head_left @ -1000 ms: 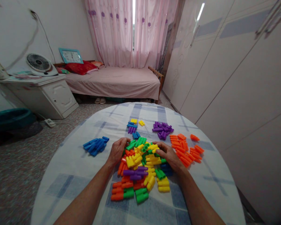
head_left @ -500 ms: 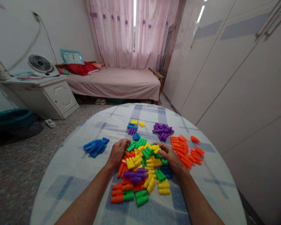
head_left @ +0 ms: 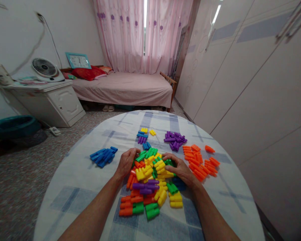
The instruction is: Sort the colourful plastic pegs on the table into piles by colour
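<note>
A heap of mixed plastic building pieces, shaped like joined bullets, lies before me in green, yellow, orange, purple and blue. My left hand (head_left: 126,163) rests at the heap's left side, fingers loosely bent beside a green piece (head_left: 141,156). On the other side my right hand (head_left: 180,168) is open over the heap, thumb and fingers apart. A yellow piece (head_left: 160,166) lies just left of its thumb, on top of others. Green pieces show partly under its fingers. Nearer me are a purple piece (head_left: 145,186) and an orange piece (head_left: 126,206).
Sorted groups surround the heap on the cloth-covered round table (head_left: 72,177): blue pieces (head_left: 103,156) left, purple pieces (head_left: 175,140) behind, orange pieces (head_left: 198,164) right. A small multicoloured stack (head_left: 141,136) stands farther back. Beyond are a bed (head_left: 125,87) and wardrobe (head_left: 240,83).
The yellow piece by my right hand has shifted left and down onto the heap, and the right thumb and fingers have spread from it. My left hand has stayed nearly still.
</note>
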{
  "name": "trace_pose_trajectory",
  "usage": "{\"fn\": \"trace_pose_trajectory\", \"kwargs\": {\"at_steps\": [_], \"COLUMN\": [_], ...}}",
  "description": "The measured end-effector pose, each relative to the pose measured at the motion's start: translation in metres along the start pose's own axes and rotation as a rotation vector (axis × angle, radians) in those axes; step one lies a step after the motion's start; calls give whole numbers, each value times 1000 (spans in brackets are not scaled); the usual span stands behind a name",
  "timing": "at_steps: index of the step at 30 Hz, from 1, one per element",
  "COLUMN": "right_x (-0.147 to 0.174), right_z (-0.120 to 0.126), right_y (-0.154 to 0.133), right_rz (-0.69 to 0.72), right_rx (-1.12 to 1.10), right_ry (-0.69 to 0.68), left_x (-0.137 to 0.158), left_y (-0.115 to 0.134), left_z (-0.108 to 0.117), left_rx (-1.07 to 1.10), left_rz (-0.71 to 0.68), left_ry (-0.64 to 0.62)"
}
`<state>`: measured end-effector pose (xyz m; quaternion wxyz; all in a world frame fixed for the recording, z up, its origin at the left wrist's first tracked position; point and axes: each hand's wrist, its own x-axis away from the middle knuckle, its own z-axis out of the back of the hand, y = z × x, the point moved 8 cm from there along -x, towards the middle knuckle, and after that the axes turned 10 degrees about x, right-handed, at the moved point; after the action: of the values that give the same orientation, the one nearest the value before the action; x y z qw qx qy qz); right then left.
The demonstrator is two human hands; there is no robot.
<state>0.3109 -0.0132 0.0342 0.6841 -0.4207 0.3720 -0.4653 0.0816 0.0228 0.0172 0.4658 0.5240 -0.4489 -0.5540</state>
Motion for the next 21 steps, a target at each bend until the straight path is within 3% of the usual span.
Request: {"fn": "trace_pose_trajectory", "kwargs": {"at_steps": [10, 21], "right_x": [3, -1], "right_z": [10, 17], "right_y": [11, 27], "right_rz": [-172, -142], "right_rx": [-130, 12], "right_ry": [111, 226], "left_x": [0, 0], "left_y": [0, -1], "left_z": [0, 0], "left_rx": [-5, 3], "left_rz": [8, 20], "left_ry": [1, 6]}}
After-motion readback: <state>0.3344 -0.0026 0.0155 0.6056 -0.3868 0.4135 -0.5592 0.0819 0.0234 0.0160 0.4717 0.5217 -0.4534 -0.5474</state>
